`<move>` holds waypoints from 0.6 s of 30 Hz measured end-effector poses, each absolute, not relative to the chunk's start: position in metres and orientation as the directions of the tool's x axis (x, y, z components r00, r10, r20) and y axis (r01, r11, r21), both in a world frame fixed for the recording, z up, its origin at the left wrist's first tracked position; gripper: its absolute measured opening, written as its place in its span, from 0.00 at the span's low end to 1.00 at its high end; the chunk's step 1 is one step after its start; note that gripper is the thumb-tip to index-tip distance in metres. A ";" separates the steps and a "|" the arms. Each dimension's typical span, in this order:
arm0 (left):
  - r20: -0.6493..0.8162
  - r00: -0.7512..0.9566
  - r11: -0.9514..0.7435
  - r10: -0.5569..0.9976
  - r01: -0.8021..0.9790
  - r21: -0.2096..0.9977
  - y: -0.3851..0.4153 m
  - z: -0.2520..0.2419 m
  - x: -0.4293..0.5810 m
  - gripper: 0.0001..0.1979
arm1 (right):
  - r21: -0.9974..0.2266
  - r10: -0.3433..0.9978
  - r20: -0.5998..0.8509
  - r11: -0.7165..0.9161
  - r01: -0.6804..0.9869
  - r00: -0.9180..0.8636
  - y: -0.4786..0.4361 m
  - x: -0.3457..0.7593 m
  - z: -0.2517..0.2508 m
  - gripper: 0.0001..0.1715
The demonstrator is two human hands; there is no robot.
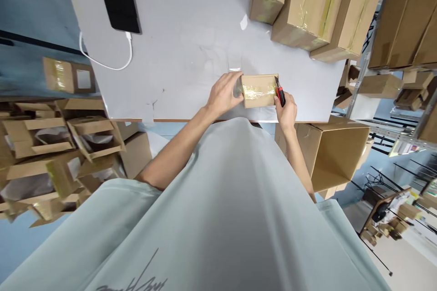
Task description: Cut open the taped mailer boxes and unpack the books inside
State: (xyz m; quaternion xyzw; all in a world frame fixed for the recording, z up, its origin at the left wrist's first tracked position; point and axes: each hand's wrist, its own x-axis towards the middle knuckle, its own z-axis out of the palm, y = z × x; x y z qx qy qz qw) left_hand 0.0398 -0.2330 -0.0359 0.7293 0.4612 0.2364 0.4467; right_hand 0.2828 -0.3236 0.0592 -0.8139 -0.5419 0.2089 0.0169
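"Left hand [221,92] grips the small taped carton [259,84] at its left end, near the edge of the bench [177,72]. Why there?"

"Probably to steady it: the right hand [287,111], closed around a red-and-black cutter [281,95], holds the tool at the carton's right end."

"What can't we see?"

"The carton's underside and inside are hidden; the blade's tip is too small to judge. Beyond the carton, rightward, taped boxes [305,13] run out of frame."

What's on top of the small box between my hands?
Shiny tape runs across the small box, and the cutter in your right hand overlaps its right end. Cardboard covers what's inside.
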 end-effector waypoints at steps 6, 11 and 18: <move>-0.048 0.466 -0.176 0.883 0.426 0.887 -0.236 -0.037 0.040 0.40 | -0.373 0.863 -0.378 -0.473 0.798 0.335 -0.340 0.233 0.088 0.35; -0.050 0.469 -0.170 0.882 0.414 0.894 -0.237 -0.040 0.040 0.38 | -0.340 0.831 -0.515 -0.423 0.840 0.210 -0.336 0.191 0.100 0.35; -0.049 0.489 -0.156 0.871 0.369 0.916 -0.236 -0.043 0.040 0.36 | -0.160 0.792 -0.547 -0.416 0.895 0.270 -0.322 0.172 0.104 0.35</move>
